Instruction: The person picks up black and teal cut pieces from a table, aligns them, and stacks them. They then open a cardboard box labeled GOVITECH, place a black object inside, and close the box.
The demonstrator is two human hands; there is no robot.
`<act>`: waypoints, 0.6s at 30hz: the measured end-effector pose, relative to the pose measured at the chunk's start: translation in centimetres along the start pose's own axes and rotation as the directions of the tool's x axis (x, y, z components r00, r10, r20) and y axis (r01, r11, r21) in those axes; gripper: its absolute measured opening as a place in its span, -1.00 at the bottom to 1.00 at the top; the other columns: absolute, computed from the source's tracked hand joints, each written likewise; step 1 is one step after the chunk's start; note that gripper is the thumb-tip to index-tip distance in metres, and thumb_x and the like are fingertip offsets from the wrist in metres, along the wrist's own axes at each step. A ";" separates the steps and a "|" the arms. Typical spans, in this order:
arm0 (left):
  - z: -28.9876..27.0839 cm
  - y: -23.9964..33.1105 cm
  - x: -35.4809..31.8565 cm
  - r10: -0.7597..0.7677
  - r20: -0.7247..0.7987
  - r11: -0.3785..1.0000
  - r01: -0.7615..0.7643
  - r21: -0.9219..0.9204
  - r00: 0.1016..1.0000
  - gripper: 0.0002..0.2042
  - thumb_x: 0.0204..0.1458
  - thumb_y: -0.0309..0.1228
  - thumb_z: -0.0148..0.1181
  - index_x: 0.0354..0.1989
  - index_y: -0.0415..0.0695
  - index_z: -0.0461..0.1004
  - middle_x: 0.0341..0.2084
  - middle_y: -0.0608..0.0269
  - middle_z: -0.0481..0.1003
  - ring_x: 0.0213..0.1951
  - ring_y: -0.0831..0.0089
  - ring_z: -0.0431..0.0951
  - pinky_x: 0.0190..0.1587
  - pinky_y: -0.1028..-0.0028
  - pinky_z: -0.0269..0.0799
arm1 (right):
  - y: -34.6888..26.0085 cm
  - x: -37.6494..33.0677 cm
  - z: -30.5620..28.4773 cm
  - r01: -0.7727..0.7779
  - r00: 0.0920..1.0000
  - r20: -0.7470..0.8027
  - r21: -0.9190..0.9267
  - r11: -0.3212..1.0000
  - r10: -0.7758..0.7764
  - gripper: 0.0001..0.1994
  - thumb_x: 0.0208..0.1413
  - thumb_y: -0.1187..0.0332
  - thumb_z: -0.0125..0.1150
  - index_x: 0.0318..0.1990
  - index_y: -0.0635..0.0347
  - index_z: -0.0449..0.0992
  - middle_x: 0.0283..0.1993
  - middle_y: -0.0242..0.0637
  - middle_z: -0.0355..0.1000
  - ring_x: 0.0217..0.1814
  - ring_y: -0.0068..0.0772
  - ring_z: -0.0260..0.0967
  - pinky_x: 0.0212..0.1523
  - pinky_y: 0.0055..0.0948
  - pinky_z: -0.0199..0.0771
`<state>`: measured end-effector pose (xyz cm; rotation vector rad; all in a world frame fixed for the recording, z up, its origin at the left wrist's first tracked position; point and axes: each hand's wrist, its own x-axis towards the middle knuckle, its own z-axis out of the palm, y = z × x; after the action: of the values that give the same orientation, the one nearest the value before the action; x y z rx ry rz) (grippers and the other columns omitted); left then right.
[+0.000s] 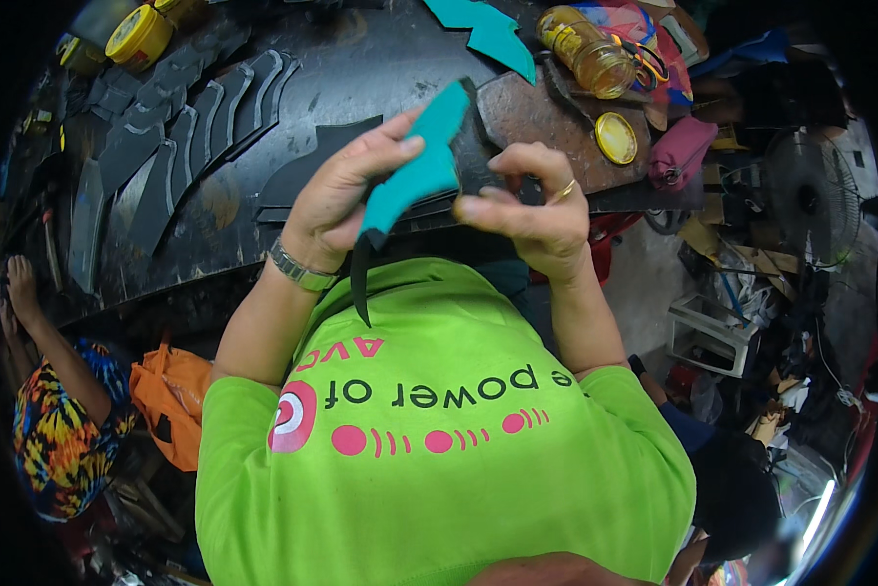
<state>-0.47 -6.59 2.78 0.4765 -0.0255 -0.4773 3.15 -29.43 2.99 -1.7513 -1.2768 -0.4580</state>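
My left hand [351, 181] is closed on a teal cut piece [415, 176], a flat, bent shape with black material along its edges. The thumb lies on the teal face, and the other fingers are mostly hidden behind it. A narrow black tail hangs from the lower end of the piece over my green shirt. My right hand [542, 210] is beside the piece's right edge, with its thumb and bent forefinger apart. One fingertip is at or against that edge; whether it touches cannot be made out. Another teal piece [498, 39] lies farther back on the dark table [361, 73].
Several dark cut pieces [195, 127] lie overlapping at the left of the table. A glass jar [590, 59] lies on its side at the back right, near a yellow lid [615, 138], scissors [649, 61] and a pink pouch [680, 154]. Another person's arm [53, 337] shows at far left.
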 end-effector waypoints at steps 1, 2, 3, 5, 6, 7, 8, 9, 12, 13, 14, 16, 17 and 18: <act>0.1 0.3 -0.1 0.021 -0.021 0.999 -0.022 -0.049 1.000 -0.34 0.23 -0.46 0.16 0.46 -0.19 0.01 -0.22 0.23 0.57 -0.36 0.69 0.60 -0.47 0.75 0.53 | 0.1 0.1 -0.2 0.051 0.998 0.037 -0.053 0.997 -0.049 -0.56 -0.21 0.68 0.42 -0.15 -0.09 0.75 -0.13 -0.29 0.43 -0.16 -0.38 0.39 -0.23 -0.49 0.40; 0.1 1.1 0.1 0.063 -0.032 0.992 -0.058 0.113 0.998 -0.36 0.24 -0.48 0.14 0.46 -0.17 0.03 -0.15 0.23 0.56 -0.31 0.66 0.61 -0.33 0.68 0.58 | 0.0 0.1 -0.2 0.060 0.995 0.088 -0.093 0.994 -0.052 -0.63 -0.16 0.65 0.40 -0.20 -0.06 0.75 -0.07 -0.28 0.42 -0.16 -0.43 0.36 -0.19 -0.47 0.38; 0.2 1.3 0.2 0.112 -0.053 0.975 -0.099 0.201 0.992 -0.38 0.24 -0.48 0.14 0.44 -0.19 0.06 -0.11 0.22 0.55 -0.24 0.62 0.61 -0.22 0.63 0.58 | -0.1 0.2 -0.3 -0.018 1.000 0.008 -0.062 0.998 0.019 -0.60 -0.18 0.67 0.38 -0.18 -0.08 0.75 -0.07 -0.30 0.40 -0.19 -0.44 0.34 -0.22 -0.49 0.37; 0.4 1.4 0.0 0.252 -0.065 0.894 -0.206 0.399 0.966 -0.42 0.25 -0.47 0.15 0.41 -0.24 0.11 -0.01 0.19 0.53 -0.10 0.54 0.60 -0.02 0.53 0.57 | -0.5 0.3 -0.7 -0.141 0.978 -0.151 0.036 0.989 0.145 -0.55 -0.21 0.69 0.35 -0.16 -0.10 0.75 -0.08 -0.34 0.36 -0.24 -0.48 0.31 -0.28 -0.53 0.35; 0.6 1.1 0.2 0.317 -0.098 0.836 -0.229 0.498 0.943 -0.40 0.23 -0.48 0.17 0.42 -0.24 0.10 0.07 0.18 0.47 -0.02 0.55 0.55 0.03 0.52 0.53 | -0.6 0.4 -0.9 -0.186 0.950 -0.217 0.179 0.966 0.224 -0.55 -0.16 0.75 0.26 -0.15 -0.04 0.74 0.00 -0.32 0.32 -0.22 -0.50 0.29 -0.21 -0.54 0.35; 0.7 0.9 0.2 0.344 -0.098 0.813 -0.243 0.529 0.934 -0.40 0.23 -0.48 0.17 0.42 -0.24 0.10 0.09 0.17 0.45 0.01 0.54 0.53 0.05 0.51 0.52 | -0.7 0.5 -1.1 -0.213 0.939 -0.227 0.213 0.954 0.260 -0.52 -0.11 0.79 0.16 -0.12 0.01 0.73 0.05 -0.31 0.30 -0.19 -0.51 0.27 -0.15 -0.55 0.34; 0.9 0.6 0.3 0.367 -0.093 0.789 -0.257 0.557 0.925 -0.40 0.23 -0.49 0.17 0.42 -0.25 0.09 0.12 0.16 0.43 0.04 0.54 0.51 0.07 0.51 0.50 | -0.8 0.7 -1.0 -0.272 0.929 -0.201 0.200 0.941 0.311 -0.51 -0.11 0.79 0.13 -0.09 0.02 0.72 0.07 -0.31 0.30 -0.19 -0.50 0.27 -0.14 -0.55 0.35; 1.0 0.3 0.3 0.390 -0.102 0.764 -0.260 0.590 0.915 -0.40 0.23 -0.49 0.17 0.42 -0.25 0.09 0.14 0.15 0.41 0.07 0.53 0.49 0.09 0.50 0.48 | -0.8 0.8 -0.7 -0.334 0.909 -0.193 0.190 0.923 0.369 -0.49 -0.11 0.80 0.11 -0.07 0.03 0.71 0.08 -0.30 0.30 -0.18 -0.50 0.26 -0.13 -0.55 0.35; 1.1 -0.2 0.4 0.447 -0.020 0.693 -0.332 0.639 0.894 -0.40 0.24 -0.50 0.16 0.42 -0.26 0.08 0.19 0.12 0.36 0.12 0.50 0.45 0.14 0.49 0.45 | -0.8 0.8 0.5 -0.371 0.914 -0.085 0.220 0.902 0.396 -0.42 -0.15 0.80 0.06 0.00 0.01 0.69 0.12 -0.29 0.29 -0.16 -0.48 0.28 -0.11 -0.53 0.38; 1.1 -0.2 0.4 0.435 -0.033 0.709 -0.320 0.628 0.900 -0.40 0.24 -0.50 0.15 0.42 -0.26 0.08 0.19 0.12 0.36 0.13 0.49 0.44 0.14 0.49 0.45 | -0.8 0.6 0.9 -0.420 0.896 -0.050 0.220 0.880 0.441 -0.41 -0.16 0.79 0.06 0.01 0.00 0.68 0.12 -0.29 0.29 -0.16 -0.47 0.28 -0.11 -0.53 0.39; 1.0 -0.2 0.3 0.428 -0.033 0.721 -0.320 0.615 0.903 -0.40 0.24 -0.50 0.15 0.42 -0.27 0.08 0.19 0.11 0.36 0.13 0.49 0.44 0.14 0.49 0.45 | -0.8 0.4 1.2 -0.394 0.906 -0.077 0.213 0.894 0.417 -0.41 -0.16 0.79 0.06 0.00 0.00 0.68 0.11 -0.29 0.30 -0.16 -0.47 0.29 -0.11 -0.52 0.39; 0.8 -0.3 0.0 0.430 -0.039 0.730 -0.322 0.603 0.902 -0.40 0.24 -0.51 0.15 0.42 -0.27 0.08 0.19 0.11 0.36 0.13 0.48 0.44 0.14 0.48 0.45 | -0.8 -0.2 1.7 -0.356 0.916 -0.117 0.200 0.913 0.383 -0.41 -0.17 0.79 0.06 0.00 -0.01 0.68 0.10 -0.29 0.30 -0.16 -0.47 0.30 -0.11 -0.51 0.40; 0.7 -0.4 0.0 0.437 -0.040 0.728 -0.326 0.603 0.899 -0.40 0.24 -0.51 0.15 0.42 -0.27 0.08 0.19 0.11 0.36 0.13 0.48 0.44 0.14 0.48 0.45 | -0.7 -0.4 1.7 -0.374 0.911 -0.106 0.194 0.907 0.399 -0.41 -0.17 0.79 0.06 -0.01 -0.01 0.69 0.09 -0.28 0.30 -0.16 -0.46 0.30 -0.10 -0.51 0.41; 0.6 -0.6 0.1 0.442 -0.039 0.726 -0.332 0.603 0.896 -0.40 0.23 -0.52 0.15 0.42 -0.27 0.08 0.19 0.11 0.36 0.13 0.48 0.44 0.14 0.48 0.45 | -0.7 -0.6 1.8 -0.377 0.908 -0.113 0.193 0.906 0.403 -0.42 -0.18 0.79 0.06 -0.02 0.00 0.69 0.09 -0.28 0.30 -0.16 -0.46 0.30 -0.10 -0.50 0.41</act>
<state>-0.74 -7.31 3.05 1.1009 -0.0984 0.0124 1.95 -28.28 1.90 -1.7377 -0.8027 -0.2362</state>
